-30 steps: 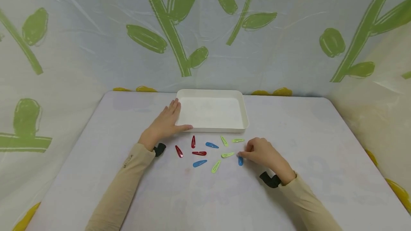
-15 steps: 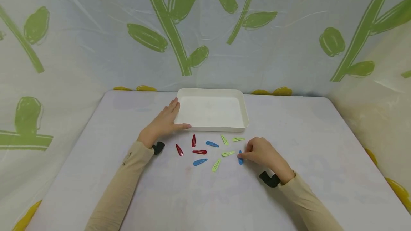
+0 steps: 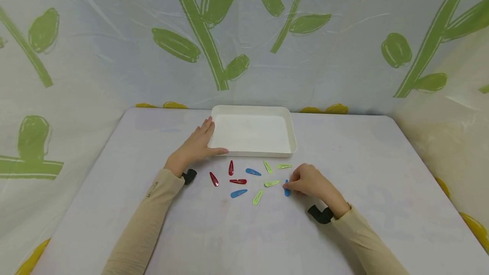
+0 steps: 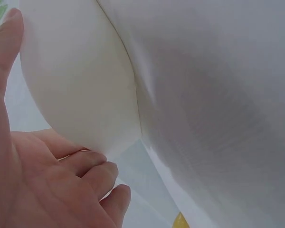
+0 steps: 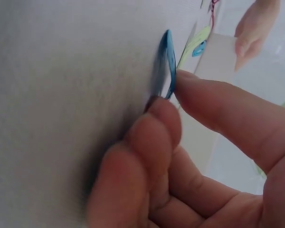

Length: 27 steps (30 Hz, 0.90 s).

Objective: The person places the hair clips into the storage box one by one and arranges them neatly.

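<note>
My right hand [image 3: 310,180] pinches a blue snap hair clip [image 3: 287,191] between thumb and fingertips at the right end of a scatter of clips. In the right wrist view, this blue clip [image 5: 171,59] stands tilted close to the table surface. With fingers spread, my left hand [image 3: 195,144] touches the left front corner of a white tray [image 3: 252,154]: the thumb lies along the front wall, the other fingers at the left side. The left wrist view shows the tray's wall [image 4: 80,76] between that thumb and the fingers.
Left of the held clip lie several green clips, such as one green clip [image 3: 257,197], two more blue clips [image 3: 238,193], and three red clips [image 3: 238,181]. The tray stands near the table's back edge, before a flower-patterned curtain [image 3: 252,75].
The blue clip's upper end, earlier covered by the right fingers, now shows past them. My left hand stays at the tray corner.
</note>
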Tool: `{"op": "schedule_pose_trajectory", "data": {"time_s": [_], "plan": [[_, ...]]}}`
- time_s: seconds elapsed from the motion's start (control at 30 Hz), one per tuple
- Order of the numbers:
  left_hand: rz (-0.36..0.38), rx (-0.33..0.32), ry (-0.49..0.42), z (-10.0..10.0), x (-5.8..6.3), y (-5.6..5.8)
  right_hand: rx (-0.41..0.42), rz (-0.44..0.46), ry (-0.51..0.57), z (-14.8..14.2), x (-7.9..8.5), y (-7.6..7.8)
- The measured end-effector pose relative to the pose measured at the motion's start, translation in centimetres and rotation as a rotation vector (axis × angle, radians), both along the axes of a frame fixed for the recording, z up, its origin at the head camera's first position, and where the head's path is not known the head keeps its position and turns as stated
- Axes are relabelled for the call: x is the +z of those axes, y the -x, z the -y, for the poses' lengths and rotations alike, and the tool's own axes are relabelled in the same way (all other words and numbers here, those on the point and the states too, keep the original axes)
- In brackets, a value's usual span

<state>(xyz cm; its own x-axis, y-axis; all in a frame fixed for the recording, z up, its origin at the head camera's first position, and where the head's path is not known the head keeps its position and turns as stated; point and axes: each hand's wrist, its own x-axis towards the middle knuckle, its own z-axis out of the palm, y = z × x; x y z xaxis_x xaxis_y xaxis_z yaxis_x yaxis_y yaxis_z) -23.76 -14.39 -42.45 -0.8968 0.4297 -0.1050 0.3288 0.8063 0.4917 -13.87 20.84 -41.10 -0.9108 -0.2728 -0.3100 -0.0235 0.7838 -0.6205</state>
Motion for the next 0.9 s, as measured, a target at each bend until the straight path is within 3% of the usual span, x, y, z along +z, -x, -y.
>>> {"op": "schedule_pose_trajectory", "data": {"time_s": [0.43,0.9], "plan": [[0.003,0.029,0.0,-0.12,0.13,-0.25,-0.11,0.143,0.096,0.25,-0.22,0.37],[-0.004,0.017,-0.002,-0.06,0.14,-0.25,-0.089,0.202,0.207,0.07,-0.39,0.72]]}}
